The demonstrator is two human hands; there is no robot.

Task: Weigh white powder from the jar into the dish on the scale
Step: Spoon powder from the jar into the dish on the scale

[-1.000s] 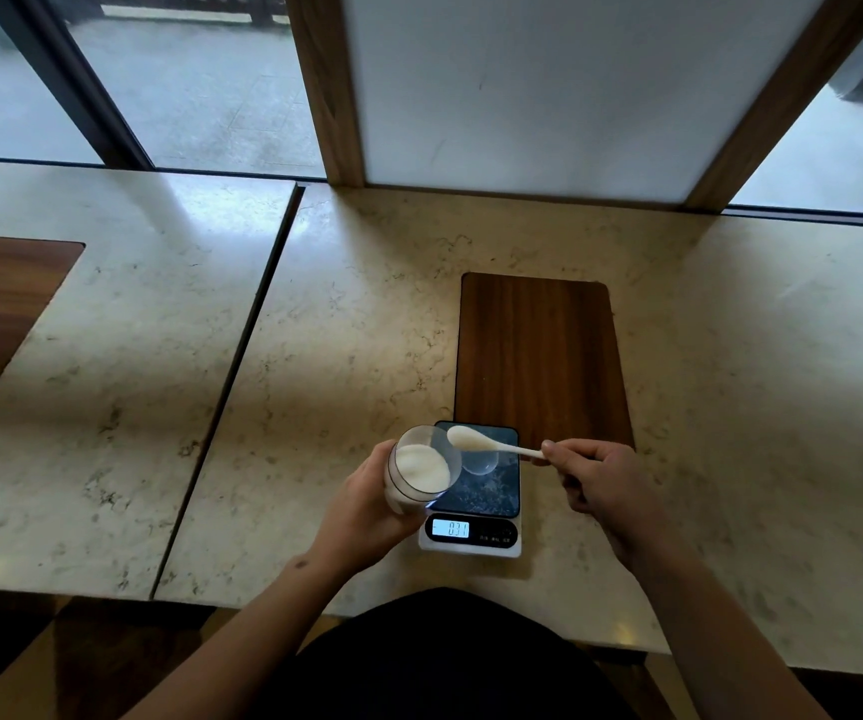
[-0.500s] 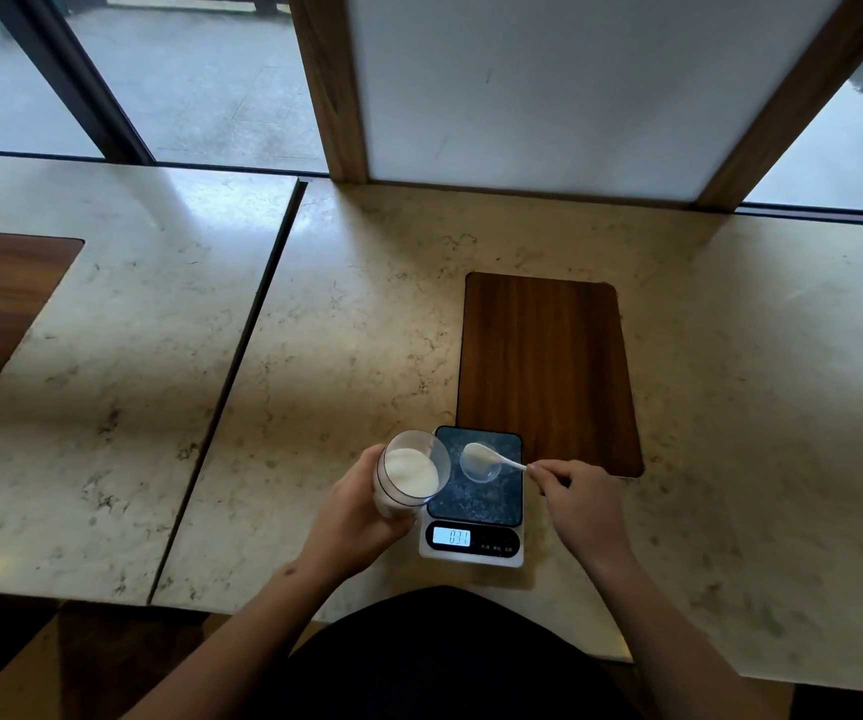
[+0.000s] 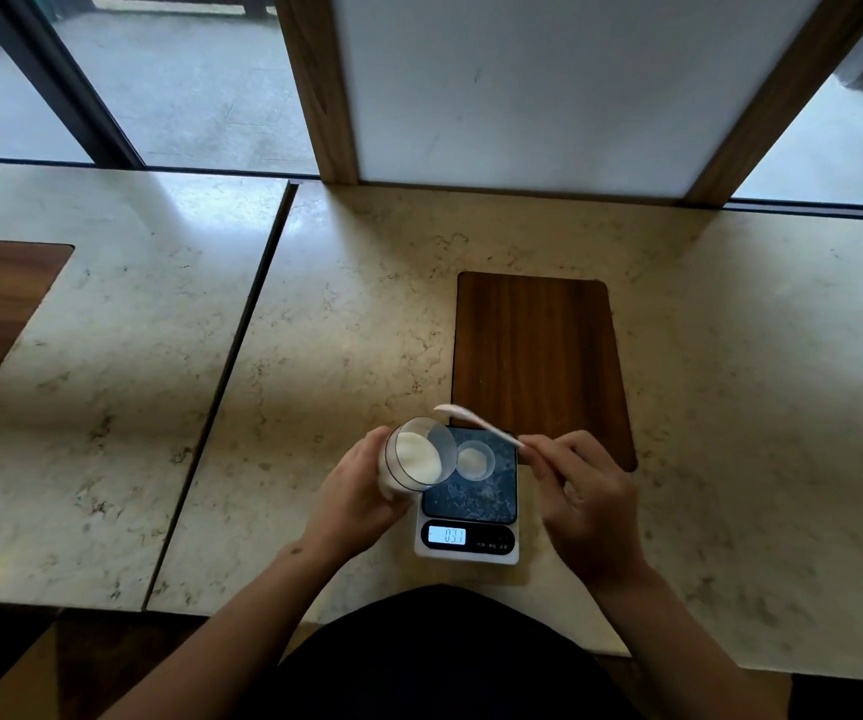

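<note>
While tilted, jar point(image 3: 415, 456) in left grip point(image 3: 362, 491).

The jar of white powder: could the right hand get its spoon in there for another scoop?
Probably yes. The left hand holds the jar tilted, its open mouth facing the right hand. The spoon hangs just above and beyond the rim, with nothing between them; the dish sits lower, on the scale.

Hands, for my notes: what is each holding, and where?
Left hand holds the jar by its side; right hand holds the spoon by its handle end.
</note>
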